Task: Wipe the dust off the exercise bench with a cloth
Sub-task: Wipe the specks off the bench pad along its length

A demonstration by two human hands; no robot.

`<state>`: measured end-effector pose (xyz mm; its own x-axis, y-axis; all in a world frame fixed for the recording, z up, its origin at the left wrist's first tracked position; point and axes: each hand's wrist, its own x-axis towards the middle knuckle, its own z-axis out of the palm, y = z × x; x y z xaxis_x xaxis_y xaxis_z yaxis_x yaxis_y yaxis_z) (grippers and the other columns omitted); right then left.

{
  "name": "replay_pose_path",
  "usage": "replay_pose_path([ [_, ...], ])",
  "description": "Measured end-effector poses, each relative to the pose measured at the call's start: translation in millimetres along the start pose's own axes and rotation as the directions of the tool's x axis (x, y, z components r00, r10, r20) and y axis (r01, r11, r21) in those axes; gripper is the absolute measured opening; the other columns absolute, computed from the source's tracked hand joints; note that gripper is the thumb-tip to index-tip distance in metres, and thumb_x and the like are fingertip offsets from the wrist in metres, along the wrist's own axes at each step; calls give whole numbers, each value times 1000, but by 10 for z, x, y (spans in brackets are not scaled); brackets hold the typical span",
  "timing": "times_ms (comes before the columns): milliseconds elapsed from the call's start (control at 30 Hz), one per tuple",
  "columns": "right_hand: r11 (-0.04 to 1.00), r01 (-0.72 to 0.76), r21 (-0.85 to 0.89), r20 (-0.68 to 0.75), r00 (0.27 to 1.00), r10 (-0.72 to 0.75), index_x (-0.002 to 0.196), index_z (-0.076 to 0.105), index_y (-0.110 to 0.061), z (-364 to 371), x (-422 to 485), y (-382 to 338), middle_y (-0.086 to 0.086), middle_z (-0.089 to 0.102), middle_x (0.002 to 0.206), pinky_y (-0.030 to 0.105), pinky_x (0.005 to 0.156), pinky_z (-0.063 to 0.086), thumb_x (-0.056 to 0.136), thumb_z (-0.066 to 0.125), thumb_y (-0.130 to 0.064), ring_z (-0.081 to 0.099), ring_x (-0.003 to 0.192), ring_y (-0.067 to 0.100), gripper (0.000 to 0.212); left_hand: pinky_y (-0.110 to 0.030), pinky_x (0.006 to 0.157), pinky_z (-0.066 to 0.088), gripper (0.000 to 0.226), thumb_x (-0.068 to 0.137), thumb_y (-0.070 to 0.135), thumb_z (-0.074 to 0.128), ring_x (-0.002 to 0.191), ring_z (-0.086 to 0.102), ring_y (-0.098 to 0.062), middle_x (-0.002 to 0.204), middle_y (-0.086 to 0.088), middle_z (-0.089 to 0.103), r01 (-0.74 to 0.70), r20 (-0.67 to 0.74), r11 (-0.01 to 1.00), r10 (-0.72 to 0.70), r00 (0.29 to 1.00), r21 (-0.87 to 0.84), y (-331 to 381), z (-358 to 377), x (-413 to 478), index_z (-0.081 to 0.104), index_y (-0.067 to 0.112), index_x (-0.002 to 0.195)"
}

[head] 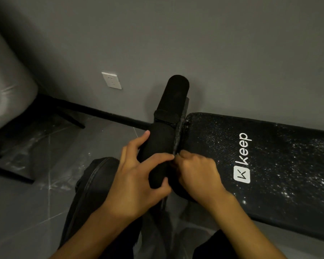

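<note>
Ok, head cam status. Long black padded exercise bench (269,165) runs from centre out to the right edge, sitting against the grey wall (195,34). White "keep" logo (242,157) is on its top. White dust specks (307,165) are spread across the pad, thickest toward the right.

At the bench's near end I see two black foam roller pads. The lower one (159,139) lies just beside the pad edge; the upper one (176,90) sticks up toward the wall.

A dark grey rough cloth strip (178,131) is wedged in the gap between the lower roller and the bench end.

Hands are together, touching at the gap. Left hand (138,176) is wrapped round the lower roller, fingers over the far side, thumb at the seam. Right hand (198,171) is curled knuckles-up and pinches the strip's lower end; its fingertips are hidden.

A knee in dark trousers (94,184) is below the left hand. Grey tiled floor (26,202), white wall socket (111,80), black skirting (110,114), pale grey upholstered furniture (7,81) on the left.
</note>
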<state>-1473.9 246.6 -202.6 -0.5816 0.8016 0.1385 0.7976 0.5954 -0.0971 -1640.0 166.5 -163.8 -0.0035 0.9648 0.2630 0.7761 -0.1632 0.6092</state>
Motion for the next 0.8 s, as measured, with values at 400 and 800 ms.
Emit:
replay_pose_path([
  [400, 1000, -17, 8, -42, 999, 17, 82, 63, -26, 12, 87, 120, -5, 59, 77, 25, 46, 27, 79, 74, -32, 65, 64, 21, 13, -38, 100, 48, 51, 74, 32, 78, 132, 38, -21, 156, -4, 28, -42, -3, 999, 43, 999, 28, -55, 21, 11, 63, 47, 120],
  [800, 992, 8, 127, -70, 998, 1, 95, 66, -39, 36, -525, 66, -13, 55, 76, 28, 46, 41, 88, 49, -43, 60, 64, 9, 19, -36, 96, 55, 62, 70, 30, 83, 141, 38, -30, 154, -6, 28, -118, 7, 993, 118, 993, 17, -143, 32, 7, 59, 47, 124],
])
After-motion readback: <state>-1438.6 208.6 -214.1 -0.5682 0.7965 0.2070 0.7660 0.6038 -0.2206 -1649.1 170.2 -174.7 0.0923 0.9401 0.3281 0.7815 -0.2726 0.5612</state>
